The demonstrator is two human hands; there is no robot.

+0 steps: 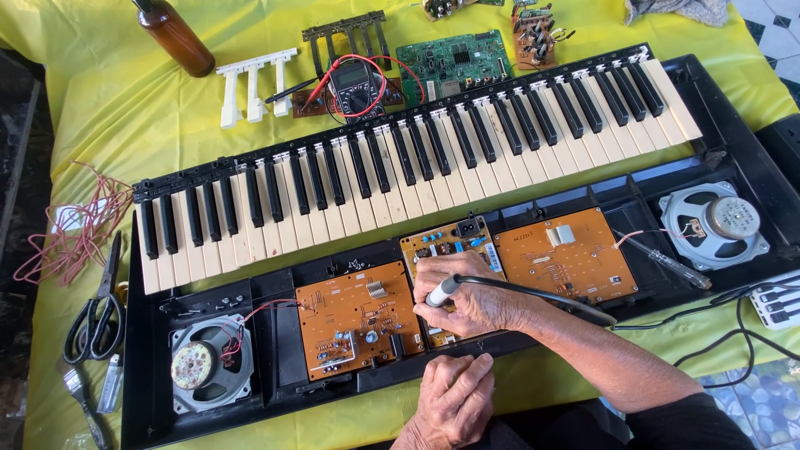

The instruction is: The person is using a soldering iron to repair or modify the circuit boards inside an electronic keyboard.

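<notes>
Over the middle of an opened keyboard (417,167), the right hand (467,293) is closed around a soldering iron (439,293), whose tip is pressed down onto the small yellow circuit board (454,242) in the black case (150,408). A dark cable (542,296) is led back from the iron along the forearm. The left hand (454,398) is curled into a loose fist, holding nothing, and is rested on the front edge of the case just below the right hand. Two orange boards (358,321) are seen on either side of the yellow one, with a speaker (204,362) at each end. Scissors (96,312) and a multimeter (354,83) are laid on the yellow-covered bench (125,108).
</notes>
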